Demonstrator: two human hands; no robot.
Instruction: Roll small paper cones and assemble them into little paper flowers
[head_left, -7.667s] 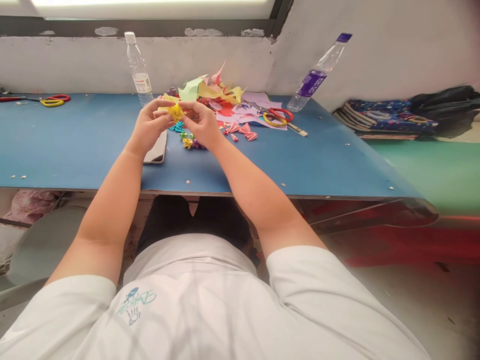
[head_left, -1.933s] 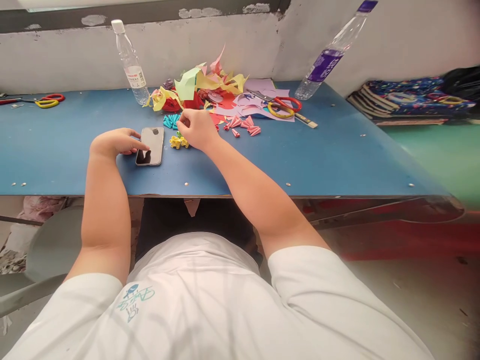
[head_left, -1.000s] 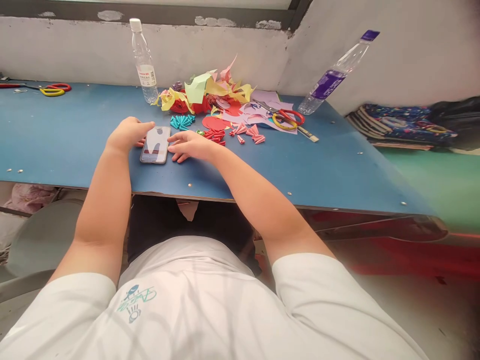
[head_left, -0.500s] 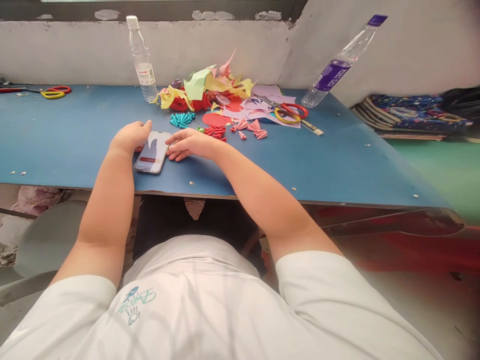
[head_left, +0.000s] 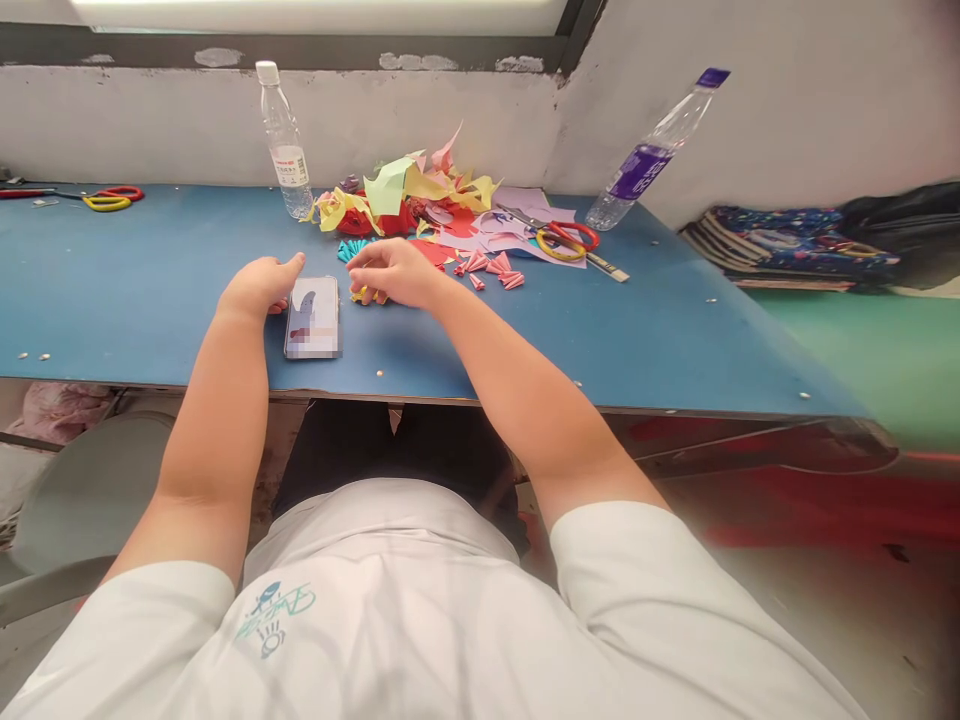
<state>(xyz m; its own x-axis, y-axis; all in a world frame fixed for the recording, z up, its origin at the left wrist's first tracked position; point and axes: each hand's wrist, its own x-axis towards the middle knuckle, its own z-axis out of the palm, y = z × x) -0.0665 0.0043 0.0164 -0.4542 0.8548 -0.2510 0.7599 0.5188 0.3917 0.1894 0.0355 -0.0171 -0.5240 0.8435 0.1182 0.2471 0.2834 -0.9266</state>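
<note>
A smartphone (head_left: 315,318) with its screen lit lies near the front edge of the blue table. My left hand (head_left: 259,285) is beside its left edge, thumb stretched out and apart from the fingers, which are partly hidden. To the right, my right hand (head_left: 395,272) hovers past the phone with loosely bent fingers apart. Small yellow folded paper pieces (head_left: 366,296) show just below its fingertips; I cannot tell whether they touch. Teal paper cones (head_left: 351,249) sit just behind this hand. Pink paper cones (head_left: 495,266) lie to its right, and red paper (head_left: 431,250) is partly covered.
Crumpled coloured paper (head_left: 390,185) is heaped at the wall. A white-capped bottle (head_left: 285,150) stands left of it, a purple-labelled bottle (head_left: 637,170) right. Red-and-yellow scissors (head_left: 566,240) lie on paper sheets; another pair of scissors (head_left: 112,198) is far left.
The phone has turned to lie straighter and shifted slightly right. My right hand has left the phone's edge, moving right and away from me. The view has tilted up a little.
</note>
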